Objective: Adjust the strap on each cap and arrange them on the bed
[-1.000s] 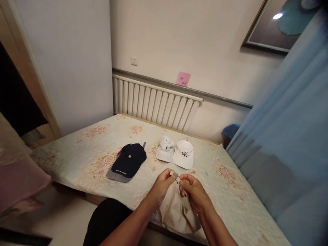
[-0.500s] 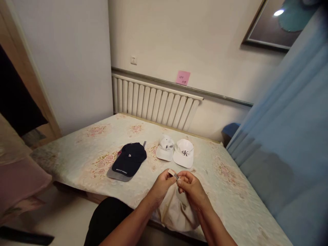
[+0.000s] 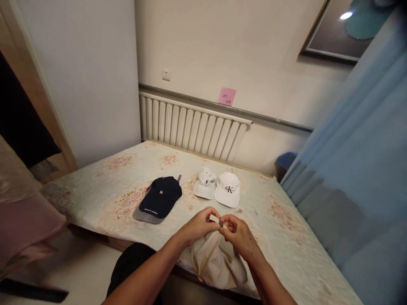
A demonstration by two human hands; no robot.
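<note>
A beige cap lies crumpled at the near edge of the bed, below my hands. My left hand pinches at the cap's strap, thumb and forefinger curled together. Facing it, my right hand is closed on the strap by a small greyish buckle; fingers partly cover both. Just beyond my hands are a white cap with a dark logo and a white cap with black letters, side by side. To the left, a dark navy cap rests on top of a grey-brimmed cap.
The bed has a pale floral cover. Behind it stand a white radiator and a wall with a pink note. A blue curtain hangs at right; cloth hangs at left. My dark-clad knee is at the near edge.
My left hand has shifted its grip, its fingers now higher and meeting my right fingertips. The pale strap end that stuck out above is now mostly hidden. The other caps stay put.
</note>
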